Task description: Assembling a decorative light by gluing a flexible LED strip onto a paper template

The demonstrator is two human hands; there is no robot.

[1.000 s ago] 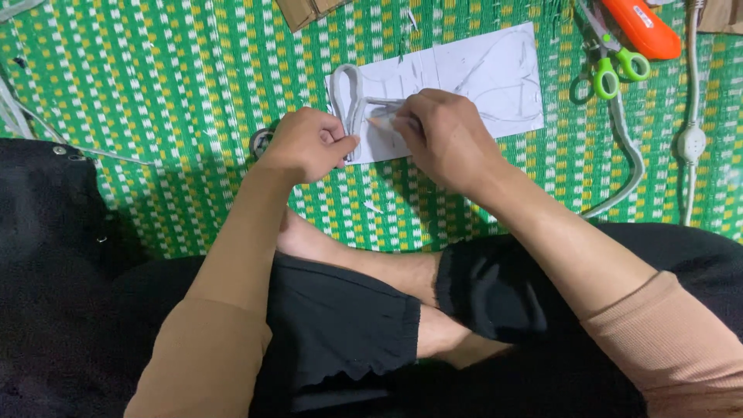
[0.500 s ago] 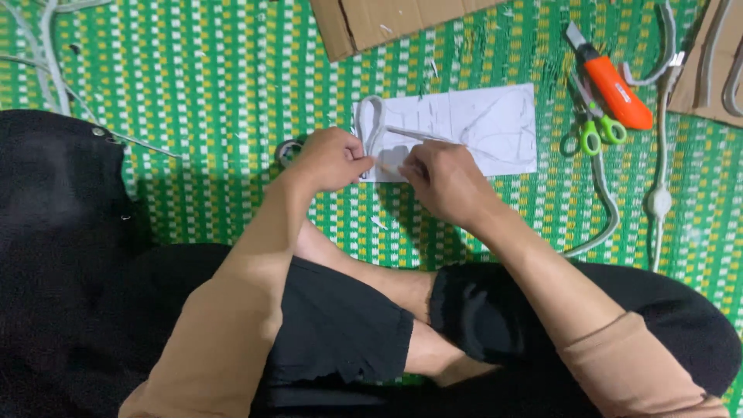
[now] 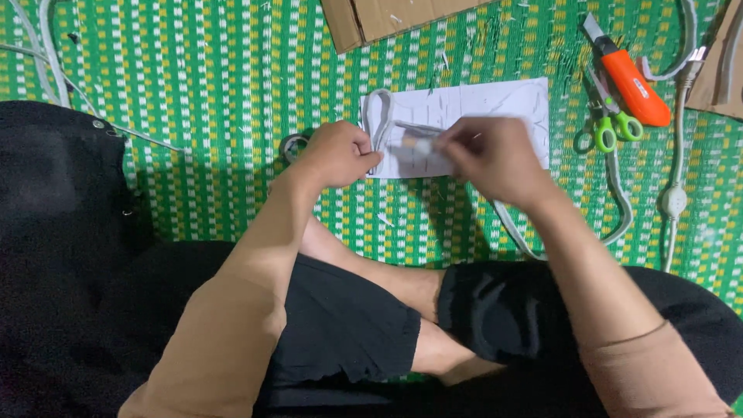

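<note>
Since a second ago the right hand (image 3: pixel 495 159) has slid toward 3 o'clock along the paper (image 3: pixel 495 104), uncovering a small pale tool (image 3: pixel 414 144) in its fingers.

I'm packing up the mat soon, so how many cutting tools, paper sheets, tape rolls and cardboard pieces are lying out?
Cutting tools: 2, orange utility knife and green-handled scissors
Paper sheets: 1
Tape rolls: 1
Cardboard pieces: 2
Total: 6
</note>
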